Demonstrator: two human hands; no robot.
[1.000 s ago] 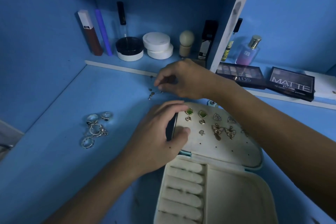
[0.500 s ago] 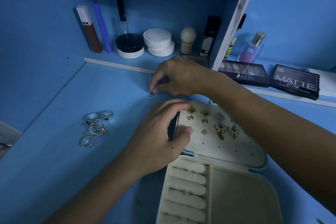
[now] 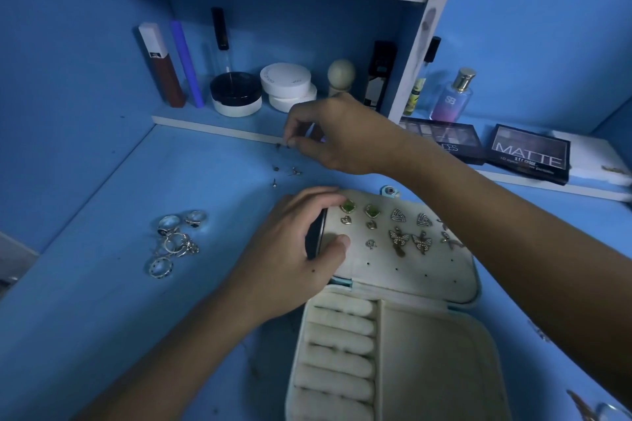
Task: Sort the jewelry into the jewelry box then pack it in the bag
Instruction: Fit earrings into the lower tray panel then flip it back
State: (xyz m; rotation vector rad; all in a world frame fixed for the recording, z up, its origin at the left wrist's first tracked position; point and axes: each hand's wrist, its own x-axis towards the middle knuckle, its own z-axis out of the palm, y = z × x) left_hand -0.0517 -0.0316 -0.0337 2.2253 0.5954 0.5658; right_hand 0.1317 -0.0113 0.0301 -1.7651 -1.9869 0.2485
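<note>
Earring sorting is in hand, judging by the half-filled panel. The right hand reaches beyond the box and pinches a tiny stud between thumb and fingertip, lifted just off the desk. The left hand grips the left edge of the box's open lid, fingers curled over it, thumb pressed on the panel. Next, I'd judge, the stud's post must be steered into a free hole in the lid. The lid holds rows of earrings; the box's ring rolls and its side compartment look bare. More studs lie beyond the box, rings left of it; no bag shows
</note>
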